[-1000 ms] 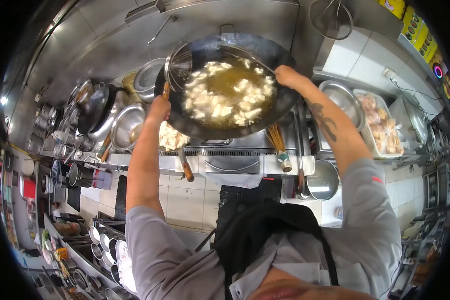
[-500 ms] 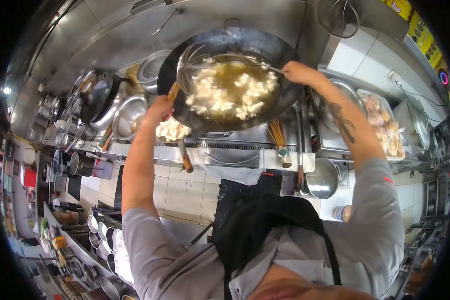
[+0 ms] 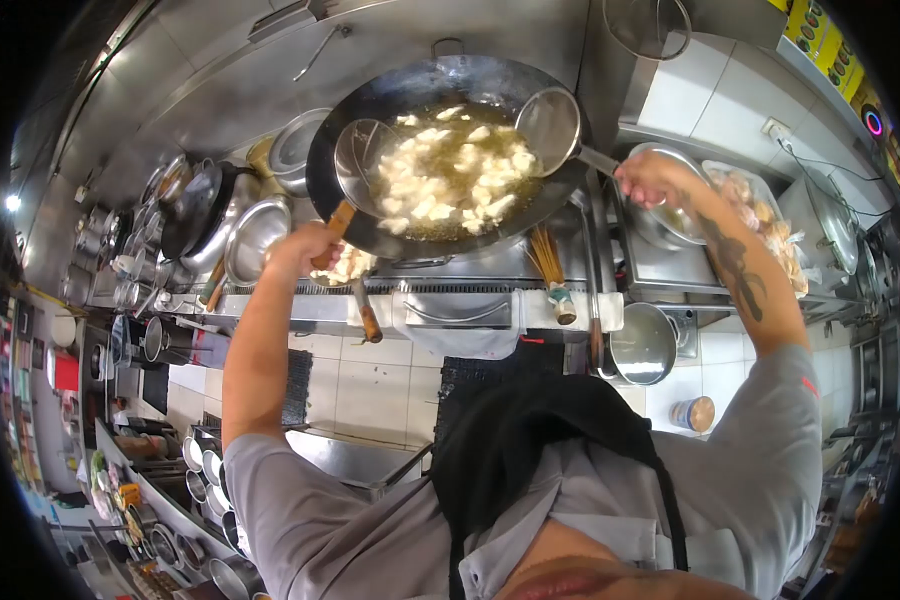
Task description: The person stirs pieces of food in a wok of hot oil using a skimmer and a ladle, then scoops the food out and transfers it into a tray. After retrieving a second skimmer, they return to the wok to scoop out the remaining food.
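Observation:
A large black wok [image 3: 395,88] holds bubbling yellowish oil with many pale, battered-looking food pieces [image 3: 438,180] afloat in it. At the wok's left side, my left hand [image 3: 310,248] is closed around the wooden handle of a strainer [image 3: 362,158], whose round head rests over the inner wall beside the food. My right hand [image 3: 650,180] grips the metal handle of a ladle [image 3: 548,122]. Its round head is raised at the wok's right side, overlapping the edge of the food in this view. Below my left hand, more pale pieces [image 3: 352,265] sit in a container, partly hidden.
Metal bowls [image 3: 258,240] and stacked pans stand left of the wok. A bamboo brush [image 3: 548,262] lies at the stove's front edge, near a wooden-handled tool [image 3: 366,312]. On the right are a tray of bagged food [image 3: 785,255] and a steel pot [image 3: 642,345] lower down.
My right hand has moved right and slightly down, drawing the ladle from across the oil to the wok's right side. My left hand and strainer have shifted slightly lower.

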Action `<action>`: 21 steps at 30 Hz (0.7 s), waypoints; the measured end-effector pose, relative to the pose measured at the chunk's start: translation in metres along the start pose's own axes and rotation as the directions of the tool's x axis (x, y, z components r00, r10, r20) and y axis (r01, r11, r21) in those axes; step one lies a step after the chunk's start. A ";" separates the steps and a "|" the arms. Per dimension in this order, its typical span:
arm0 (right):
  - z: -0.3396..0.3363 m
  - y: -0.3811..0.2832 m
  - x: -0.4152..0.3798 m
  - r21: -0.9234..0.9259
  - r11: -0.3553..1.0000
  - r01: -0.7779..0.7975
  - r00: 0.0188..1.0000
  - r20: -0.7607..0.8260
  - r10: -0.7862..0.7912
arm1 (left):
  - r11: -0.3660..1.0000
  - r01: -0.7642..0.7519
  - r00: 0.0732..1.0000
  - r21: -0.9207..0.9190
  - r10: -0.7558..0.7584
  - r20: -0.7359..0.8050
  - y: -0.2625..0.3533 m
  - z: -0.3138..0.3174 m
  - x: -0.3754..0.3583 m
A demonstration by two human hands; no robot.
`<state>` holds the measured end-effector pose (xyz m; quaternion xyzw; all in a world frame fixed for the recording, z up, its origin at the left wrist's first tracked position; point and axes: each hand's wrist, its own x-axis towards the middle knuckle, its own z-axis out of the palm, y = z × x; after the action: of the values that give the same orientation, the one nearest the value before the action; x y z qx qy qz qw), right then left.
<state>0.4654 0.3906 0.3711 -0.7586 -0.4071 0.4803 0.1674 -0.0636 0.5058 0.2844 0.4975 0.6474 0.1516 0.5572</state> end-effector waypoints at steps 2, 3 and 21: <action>0.006 0.027 0.010 0.203 0.979 0.037 0.991 0.115 -0.061 | 0.993 0.050 0.991 -0.103 -0.037 0.125 0.002 0.010 -0.010; 0.009 0.041 0.018 0.302 0.952 0.046 0.981 0.167 -0.100 | 0.989 0.075 0.986 -0.124 -0.055 0.158 0.001 0.016 -0.012; 0.054 0.035 0.009 0.495 0.855 0.158 0.928 0.222 -0.299 | 0.822 0.226 0.939 -0.523 -0.041 0.342 0.022 0.109 -0.025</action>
<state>0.4361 0.3687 0.3169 -0.5621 -0.3873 0.6468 0.3402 0.0389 0.4566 0.2787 0.2849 0.5114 0.2111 0.7828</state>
